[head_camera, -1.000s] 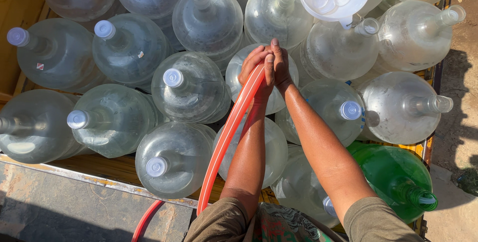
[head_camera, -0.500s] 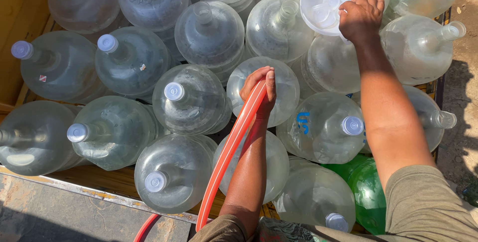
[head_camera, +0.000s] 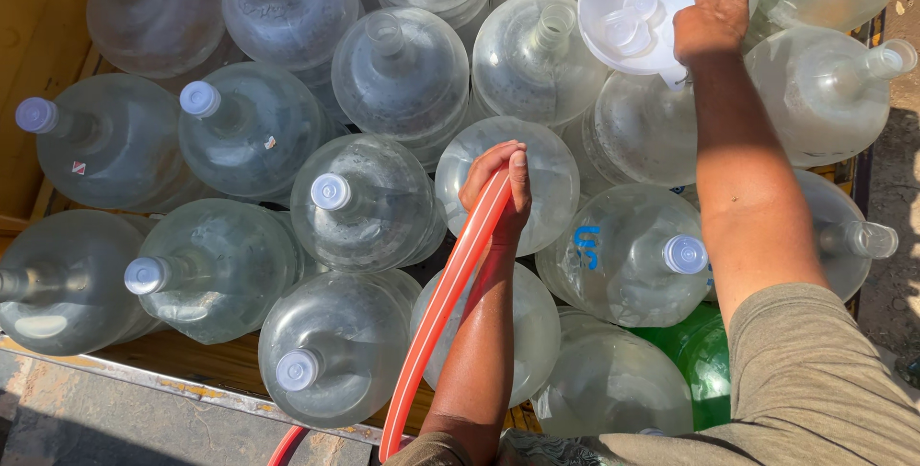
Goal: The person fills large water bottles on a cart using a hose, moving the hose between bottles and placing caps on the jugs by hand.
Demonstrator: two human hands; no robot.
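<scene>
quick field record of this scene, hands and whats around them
left hand: grip on the red hose, held at the mouth of a clear jug
right hand: on the white funnel
surroundings: many clear water jugs, some with pale caps, one green jug
support: wooden bed

- Single view, head-worn camera; looks almost straight down from above the person's own shoulders.
- Close range: both forearms run up from the bottom edge of the view, left hand (head_camera: 498, 188) near centre, right hand (head_camera: 711, 18) near the top edge.
- Field filled by clear water jugs (head_camera: 362, 203) packed on a wooden bed (head_camera: 172, 361); its near edge crosses bottom left.
- No second view, so no shared area.
</scene>
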